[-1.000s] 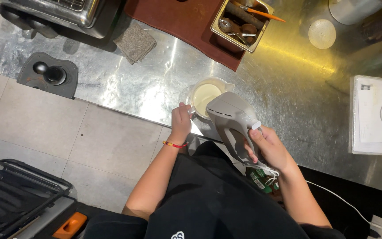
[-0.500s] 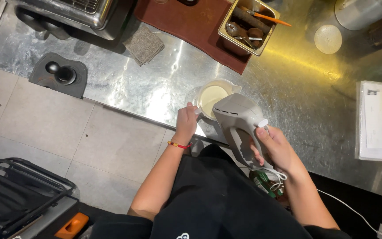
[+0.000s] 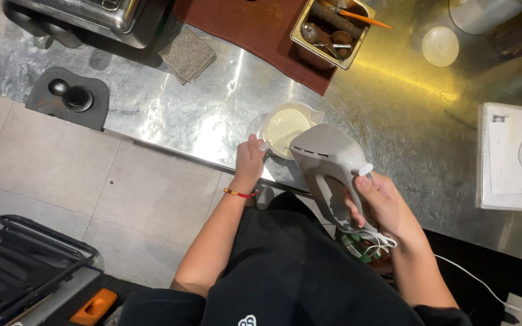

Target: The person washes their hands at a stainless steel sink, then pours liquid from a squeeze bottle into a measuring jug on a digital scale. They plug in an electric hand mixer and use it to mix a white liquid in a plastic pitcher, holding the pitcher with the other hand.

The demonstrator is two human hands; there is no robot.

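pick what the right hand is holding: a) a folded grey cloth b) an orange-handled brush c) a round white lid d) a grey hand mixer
d: the right hand is wrapped around the handle of the grey hand mixer, held over the jug of pale cream batter that the left hand steadies on the steel counter.

Table (image 3: 212, 115): brushed metal, scratched, glossy glare toward 1 o'clock. Hand mixer (image 3: 327, 163) in right hand (image 3: 382, 202): smooth grey plastic, semi-matt. Jug (image 3: 285, 130) steadied by left hand (image 3: 250, 162): clear plastic, pale creamy content, satin sheen. Mat (image 3: 255, 30) at 12 o'clock: dark red, matt. Cloth (image 3: 187, 55) at 11 o'clock: grey, rough weave. Metal tub (image 3: 332, 30): shiny steel. Tamping pad (image 3: 70, 96) at 10 o'clock: black rubber, matt. Floor (image 3: 61, 181): matt grey tiles.
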